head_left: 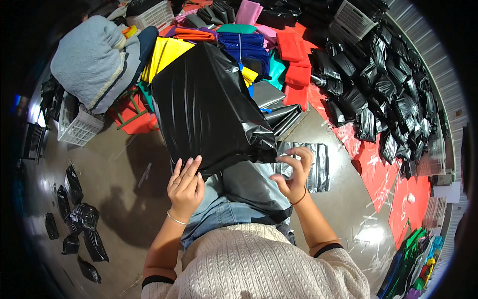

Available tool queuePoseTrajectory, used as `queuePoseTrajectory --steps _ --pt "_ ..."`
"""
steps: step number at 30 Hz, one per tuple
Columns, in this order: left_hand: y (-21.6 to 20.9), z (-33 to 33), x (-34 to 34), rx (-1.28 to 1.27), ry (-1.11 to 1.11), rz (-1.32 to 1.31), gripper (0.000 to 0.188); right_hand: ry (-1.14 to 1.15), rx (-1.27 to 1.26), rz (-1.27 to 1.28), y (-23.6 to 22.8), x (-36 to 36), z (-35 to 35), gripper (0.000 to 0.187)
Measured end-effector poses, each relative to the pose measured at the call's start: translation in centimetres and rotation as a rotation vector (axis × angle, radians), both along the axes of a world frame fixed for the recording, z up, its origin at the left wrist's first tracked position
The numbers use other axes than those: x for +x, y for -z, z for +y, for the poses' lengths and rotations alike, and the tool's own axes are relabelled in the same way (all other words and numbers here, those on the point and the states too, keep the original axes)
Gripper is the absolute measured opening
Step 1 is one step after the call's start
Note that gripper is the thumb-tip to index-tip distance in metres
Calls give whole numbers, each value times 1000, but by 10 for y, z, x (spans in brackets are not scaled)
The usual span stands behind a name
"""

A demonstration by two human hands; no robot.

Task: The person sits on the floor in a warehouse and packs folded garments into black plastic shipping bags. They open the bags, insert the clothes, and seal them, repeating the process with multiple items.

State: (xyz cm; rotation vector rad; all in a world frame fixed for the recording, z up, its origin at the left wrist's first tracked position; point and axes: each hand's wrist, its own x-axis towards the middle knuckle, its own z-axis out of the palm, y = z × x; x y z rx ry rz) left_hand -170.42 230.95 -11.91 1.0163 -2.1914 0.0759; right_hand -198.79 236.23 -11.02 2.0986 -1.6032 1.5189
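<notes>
A large black plastic sheet or bag, glossy and creased, spreads over my lap and reaches toward the piles ahead. On its near left edge lies my left hand, fingers stretched out flat. At the near right corner my right hand is raised with fingers curved and apart from the thumb. One fingertip is close to the bunched corner; whether it touches cannot be told. Beneath and beside the right hand, a flat stack of grey and black plastic rests on the floor.
Folded plastic in yellow, blue and red is piled ahead. Many black packets cover the right side over red sheeting. A few black packets lie left. A grey padded bundle sits near a white crate.
</notes>
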Motion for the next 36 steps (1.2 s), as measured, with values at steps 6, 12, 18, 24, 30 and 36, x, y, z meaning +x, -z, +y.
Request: queuePoseTrajectory --steps 6,12,18,24,30,36 --pt "-1 -1 2 7 -5 -6 10 -163 150 245 -22 -8 -27 26" --pt "-1 -2 3 5 1 -2 10 15 72 277 -31 -11 -20 32" --pt "-2 -3 4 11 9 0 10 74 26 275 -16 -2 -21 27" --pt "-3 -4 5 13 15 -12 8 60 40 143 -14 -4 -22 22" --pt "-2 -3 6 15 12 -7 7 -72 -7 274 -22 5 -26 31" --pt "-3 -5 7 9 26 -9 7 -257 201 258 -32 5 -39 25"
